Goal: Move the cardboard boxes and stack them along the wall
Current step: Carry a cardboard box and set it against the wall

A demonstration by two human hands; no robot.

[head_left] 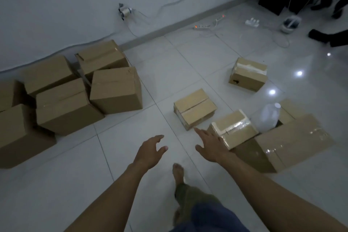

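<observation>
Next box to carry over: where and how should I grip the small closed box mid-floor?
Press the left hand and right hand against opposite side faces of the small closed box, coming from above. It lies flat, flaps shut; the taped box crowds its near right side.

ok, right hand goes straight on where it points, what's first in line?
Likely the small box mid-floor; the right hand is open, fingertips just short of its near corner. Hand height unclear.
</observation>
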